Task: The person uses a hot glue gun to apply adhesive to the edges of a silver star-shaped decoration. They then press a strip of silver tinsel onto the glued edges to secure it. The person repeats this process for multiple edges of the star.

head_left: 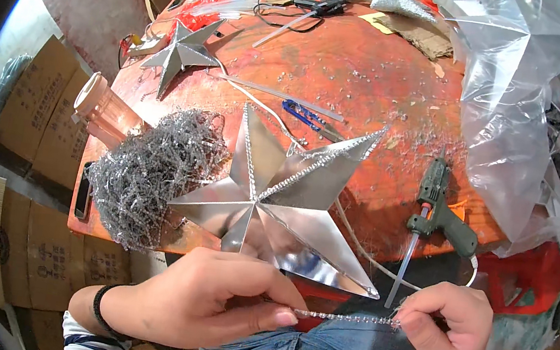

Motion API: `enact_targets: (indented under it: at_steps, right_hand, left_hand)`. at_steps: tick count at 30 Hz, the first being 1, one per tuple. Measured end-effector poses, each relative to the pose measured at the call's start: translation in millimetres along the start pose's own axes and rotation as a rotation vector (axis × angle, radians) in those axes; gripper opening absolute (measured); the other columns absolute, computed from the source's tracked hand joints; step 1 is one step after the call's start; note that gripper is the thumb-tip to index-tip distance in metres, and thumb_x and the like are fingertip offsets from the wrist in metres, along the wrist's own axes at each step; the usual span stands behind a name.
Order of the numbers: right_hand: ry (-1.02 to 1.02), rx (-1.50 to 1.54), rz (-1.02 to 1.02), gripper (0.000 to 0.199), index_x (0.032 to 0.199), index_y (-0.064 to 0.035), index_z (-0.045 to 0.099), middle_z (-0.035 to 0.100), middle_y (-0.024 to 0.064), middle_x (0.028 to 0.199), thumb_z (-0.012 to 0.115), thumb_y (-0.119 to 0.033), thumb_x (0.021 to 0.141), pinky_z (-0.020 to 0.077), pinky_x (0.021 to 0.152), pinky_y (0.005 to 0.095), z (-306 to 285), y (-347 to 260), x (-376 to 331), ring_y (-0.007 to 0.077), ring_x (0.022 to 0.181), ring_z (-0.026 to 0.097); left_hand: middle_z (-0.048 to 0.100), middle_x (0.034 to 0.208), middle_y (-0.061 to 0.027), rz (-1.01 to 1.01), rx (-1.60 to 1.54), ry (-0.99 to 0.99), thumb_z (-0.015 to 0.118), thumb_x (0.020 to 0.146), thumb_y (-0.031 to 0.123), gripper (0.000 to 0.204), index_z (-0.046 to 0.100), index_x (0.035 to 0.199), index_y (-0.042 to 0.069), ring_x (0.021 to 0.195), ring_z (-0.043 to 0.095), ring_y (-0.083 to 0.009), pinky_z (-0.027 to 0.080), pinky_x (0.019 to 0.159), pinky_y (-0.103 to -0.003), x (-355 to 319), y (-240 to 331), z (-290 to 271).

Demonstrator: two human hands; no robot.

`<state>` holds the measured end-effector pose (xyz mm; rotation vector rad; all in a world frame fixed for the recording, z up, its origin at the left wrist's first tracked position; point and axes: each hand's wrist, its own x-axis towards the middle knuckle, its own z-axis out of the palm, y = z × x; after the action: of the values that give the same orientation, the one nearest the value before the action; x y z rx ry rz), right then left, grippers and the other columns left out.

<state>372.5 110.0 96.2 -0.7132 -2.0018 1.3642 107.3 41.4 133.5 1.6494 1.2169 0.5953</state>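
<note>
across a scuffed red table littered with silver scraps, a shiny star trimmed along two ridges sits between a heap of tinsel at its left and a green glue gun at its right. near the star, over the person's lap, a thin silver strand is stretched out — left hand pinching it between thumb and finger, right hand pinching it farther along.

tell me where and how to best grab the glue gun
Probably by the handle of the glue gun, coming from the near right with the right hand, though that now holds a silver strand. The handle slants toward that side, the nozzle points away across the table, and the glue stick juts out at the near end.
</note>
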Motion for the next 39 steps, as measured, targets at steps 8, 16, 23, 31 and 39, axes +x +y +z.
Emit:
enact_targets:
  at_steps: [8,16,23,31,39]
  right_hand:
    - [0.097,-0.057,0.08,0.008,0.084,0.0003,0.063,0.065,0.0063,0.07,0.065,-0.007,0.087,0.0464,0.054,0.0222,4,2,0,0.0105,0.057,0.061]
    - [0.155,-0.007,0.097,0.009,0.084,0.0005,0.063,0.065,0.0049,0.069,0.065,-0.008,0.088,0.0452,0.053,0.0217,9,6,-1,0.009,0.057,0.059]
    - [0.082,-0.062,0.078,0.008,0.085,-0.0008,0.064,0.066,0.0063,0.071,0.067,-0.008,0.086,0.0457,0.052,0.0226,9,1,2,0.0113,0.055,0.061]
    - [0.056,-0.205,0.052,0.011,0.085,0.0011,0.066,0.067,0.0072,0.072,0.071,-0.008,0.081,0.0459,0.055,0.0228,18,-1,9,0.0108,0.059,0.06]
    - [0.133,-0.251,0.022,0.02,0.099,0.0009,0.064,0.059,0.0034,0.063,0.069,-0.002,0.079,0.0423,0.052,0.0215,28,-6,15,0.0091,0.054,0.056]
  left_hand:
    - [0.064,0.088,-0.0071,-0.037,-0.193,0.002,0.059,0.092,0.003,0.015,0.066,0.104,0.001,0.063,0.057,-0.0089,0.044,0.052,-0.023,-2,-8,2]
    - [0.063,0.089,-0.0065,-0.156,-0.299,-0.014,0.058,0.092,0.003,0.016,0.065,0.106,0.0,0.064,0.058,-0.0074,0.045,0.052,-0.021,-7,-10,0]
    - [0.065,0.087,-0.0052,-0.298,-0.364,0.212,0.065,0.089,0.007,0.013,0.063,0.097,-0.003,0.064,0.057,-0.0047,0.045,0.051,-0.018,-5,-11,-5]
    - [0.06,0.076,0.0003,-0.309,-0.02,0.399,0.07,0.082,0.005,0.012,0.059,0.082,0.001,0.065,0.054,-0.0023,0.043,0.055,-0.017,18,-9,-32]
    - [0.056,0.069,0.0032,-0.411,0.255,0.168,0.076,0.078,0.015,0.022,0.057,0.075,0.005,0.06,0.05,-0.0017,0.038,0.047,-0.019,35,-5,-64]
